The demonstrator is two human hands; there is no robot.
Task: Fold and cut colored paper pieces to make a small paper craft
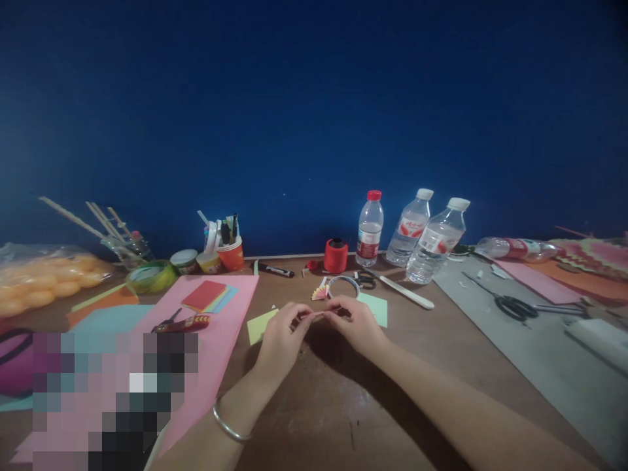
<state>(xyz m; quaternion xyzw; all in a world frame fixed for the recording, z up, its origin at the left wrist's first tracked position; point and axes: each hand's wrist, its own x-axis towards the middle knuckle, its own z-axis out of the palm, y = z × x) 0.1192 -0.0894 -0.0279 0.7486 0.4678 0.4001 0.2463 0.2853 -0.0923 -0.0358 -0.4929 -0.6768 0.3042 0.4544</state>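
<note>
Low over the brown table, my left hand [290,325] and my right hand [354,325] meet almost fingertip to fingertip. Both are closed in a pinch on a small, thin pale strip [318,314]; its material is too small to make out. A yellow paper sheet [261,327] lies beside my left hand, and a pale green one [377,309] is partly behind my right. Just beyond my fingers are a small pleated paper fan [320,292] and a roll of tape [344,285]. Dark-handled scissors [366,280] rest behind the roll.
A red thread spool [336,256] and several water bottles [369,235] stand along the back. A white stick [407,292] lies at right, near a grey mat [483,327] with scissors [515,307]. Pink paper [235,301] and an orange pen cup [230,254] are at left.
</note>
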